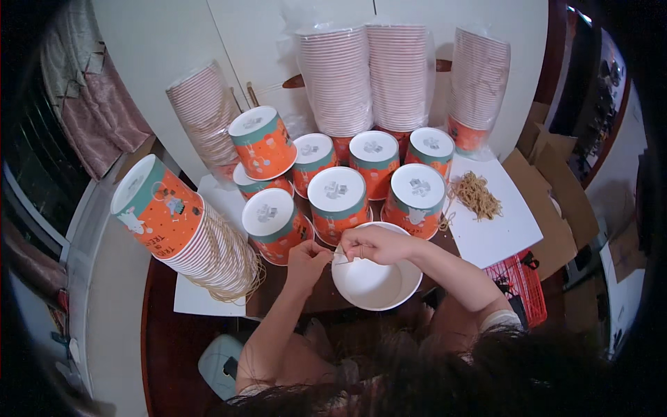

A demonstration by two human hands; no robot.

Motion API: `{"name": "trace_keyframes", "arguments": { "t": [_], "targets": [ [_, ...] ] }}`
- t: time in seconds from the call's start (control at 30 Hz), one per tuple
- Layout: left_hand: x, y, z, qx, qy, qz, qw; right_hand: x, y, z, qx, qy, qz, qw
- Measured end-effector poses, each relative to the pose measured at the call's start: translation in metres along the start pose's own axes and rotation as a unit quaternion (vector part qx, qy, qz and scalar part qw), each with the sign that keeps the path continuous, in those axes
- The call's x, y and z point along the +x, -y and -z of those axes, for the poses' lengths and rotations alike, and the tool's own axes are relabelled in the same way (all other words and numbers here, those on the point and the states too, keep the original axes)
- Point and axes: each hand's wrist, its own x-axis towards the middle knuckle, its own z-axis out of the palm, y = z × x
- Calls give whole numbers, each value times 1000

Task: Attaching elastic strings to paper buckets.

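Plainly, the white paper bucket (379, 288) is under the right hand (375, 244), which overlaps its far rim, and just right of the left hand (309, 263). Its round mouth faces up toward the head camera, so its long axis runs from there down to the base. Both hands pinch what looks like a thin cord (339, 254) between them, beside the rim.
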Motion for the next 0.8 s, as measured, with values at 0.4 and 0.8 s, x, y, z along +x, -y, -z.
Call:
{"name": "trace_keyframes", "arguments": {
  "t": [0.4,0.8],
  "targets": [
    [-5,-9,-2,34,44,-143,988,3,30,20,-29,-93,-16,995],
    [-13,-35,-20,297,-110,-392,864,13,44,13,-117,-116,14,986]
  ]
}}
